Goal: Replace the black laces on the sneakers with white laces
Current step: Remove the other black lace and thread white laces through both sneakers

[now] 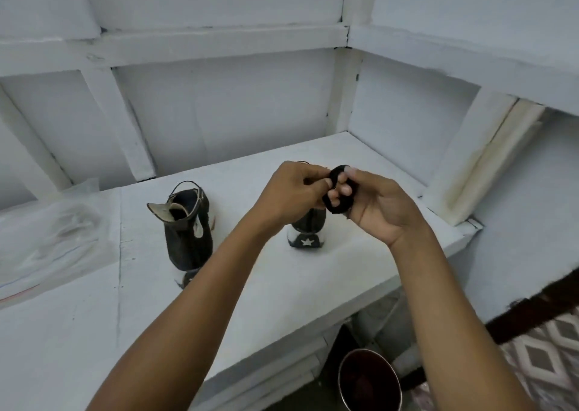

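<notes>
Two black high-top sneakers stand on a white shelf (313,285). The left sneaker (188,232) has no lace in it, and its tongue is pulled open. Most of the right sneaker (305,236) is hidden behind my hands; only its heel with a white star shows. Above it, a black lace (336,205) is wound in a coil around the fingers of my right hand (372,203). My left hand (294,191) pinches the coil at its left side.
A clear plastic bag (53,238) lies at the shelf's left end. White walls and beams close in behind and to the right. A dark round bucket (369,379) sits on the floor below the shelf edge, beside a patterned mat (545,357).
</notes>
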A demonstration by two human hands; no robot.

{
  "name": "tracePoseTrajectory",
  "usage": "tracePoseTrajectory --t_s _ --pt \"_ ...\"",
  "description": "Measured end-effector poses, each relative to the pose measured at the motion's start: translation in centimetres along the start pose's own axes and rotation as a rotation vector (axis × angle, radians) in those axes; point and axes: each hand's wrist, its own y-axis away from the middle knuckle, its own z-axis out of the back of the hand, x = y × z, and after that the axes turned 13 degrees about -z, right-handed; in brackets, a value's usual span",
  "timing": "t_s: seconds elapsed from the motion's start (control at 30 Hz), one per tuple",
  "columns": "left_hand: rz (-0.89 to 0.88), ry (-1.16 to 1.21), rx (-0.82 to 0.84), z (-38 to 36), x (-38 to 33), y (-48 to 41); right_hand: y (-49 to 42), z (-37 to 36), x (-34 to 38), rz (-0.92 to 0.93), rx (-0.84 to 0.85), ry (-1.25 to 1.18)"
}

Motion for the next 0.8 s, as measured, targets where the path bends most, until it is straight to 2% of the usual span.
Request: tracePoseTrajectory --t_s 0.13,0.6,0.67,0.8 --pt "0.004 0.024 0.114 -5.1 -1.0 0.2 4.4 4.2 -0.8 0.035 -0.026 0.112" --pt "0.134 0.088 0.421 -16.9 -1.4 2.7 15.5 12.0 -3.7 -0.112 -0.242 0.126" --pt "0.152 0.094 0.445 -17.8 -1.5 3.3 16.4 12.8 -4.5 -0.139 -0.262 0.143" --pt "0.189 0.071 0.440 -18.4 -1.3 4.1 17.8 14.2 -5.5 -0.188 -0.412 0.185"
